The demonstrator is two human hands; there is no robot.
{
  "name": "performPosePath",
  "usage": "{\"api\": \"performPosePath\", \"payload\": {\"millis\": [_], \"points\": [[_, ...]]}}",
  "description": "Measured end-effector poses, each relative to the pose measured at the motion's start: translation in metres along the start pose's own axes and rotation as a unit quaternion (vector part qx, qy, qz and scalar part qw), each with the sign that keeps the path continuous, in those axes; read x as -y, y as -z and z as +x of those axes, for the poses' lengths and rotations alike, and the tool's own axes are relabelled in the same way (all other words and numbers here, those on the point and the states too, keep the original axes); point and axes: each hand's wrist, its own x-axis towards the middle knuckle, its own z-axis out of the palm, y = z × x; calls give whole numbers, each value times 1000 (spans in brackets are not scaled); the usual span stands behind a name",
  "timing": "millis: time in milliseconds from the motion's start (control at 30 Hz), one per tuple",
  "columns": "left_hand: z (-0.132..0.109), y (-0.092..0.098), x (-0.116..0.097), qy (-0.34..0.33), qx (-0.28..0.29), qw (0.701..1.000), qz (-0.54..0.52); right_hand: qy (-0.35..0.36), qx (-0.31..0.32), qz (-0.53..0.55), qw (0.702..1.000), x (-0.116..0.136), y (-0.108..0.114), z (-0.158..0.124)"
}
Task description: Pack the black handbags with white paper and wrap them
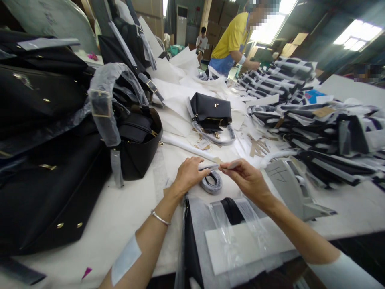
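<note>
My left hand [190, 175] curls its thumb and fingers at the upper left edge of a coiled strap [213, 184] in clear plastic wrap; the strap's outer end shows between them. Beside it my right hand [248, 178] pinches a small pale strip [236, 163] between thumb and fingertips. The strip's kind cannot be made out. Right below both hands lies a black handbag covered in grey tissue [200, 224], with a white card [228, 249] and clear plastic bands over it. Part of its black handle [231, 209] shows.
Large black handbags [51, 160] and an open one [138, 148] with a wrapped strap crowd the left. A black handbag [210, 108] lies ahead. Wrapped bags [325, 136] are piled at right, near a grey tape dispenser [284, 184]. A person in yellow [233, 36] stands beyond the table.
</note>
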Motion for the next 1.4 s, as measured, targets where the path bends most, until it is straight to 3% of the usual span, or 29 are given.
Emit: {"api": "performPosePath", "payload": {"millis": [167, 267, 367, 467, 633, 733, 833, 1033, 1167, 1300, 1400], "points": [[-10, -20, -10, 12, 20, 995, 99, -96, 49, 66, 992, -8, -7, -16], [-9, -26, -10, 18, 17, 992, 126, -90, 57, 73, 992, -14, -9, -20], [-6, -27, -8, 15, 14, 991, 135, -72, 36, 45, 996, -15, -7, -21], [-4, -25, -7, 9, 2, 990, 139, -111, 10, 43, 993, -13, -5, -21], [-6, -18, -11, 16, -19, 990, 141, -129, 39, 4, 991, -11, -7, -21], [-7, -16, -14, 17, -21, 990, 141, -71, 41, -39, 996, -18, -14, -19], [-9, -17, -18, 10, -25, 989, 144, 32, 47, -136, 989, -27, -21, -17], [-12, -21, -21, -11, -44, 989, 141, 224, 58, -353, 907, -30, -28, -1], [-12, -21, -22, -28, -50, 993, 100, 294, 55, -379, 876, -36, -33, 17], [-8, -13, -20, -43, -44, 998, -5, 334, 70, -377, 861, -47, -29, 27], [-1, -2, -12, 6, -2, 986, -165, 357, 65, -364, 858, -49, -22, 27]]}}
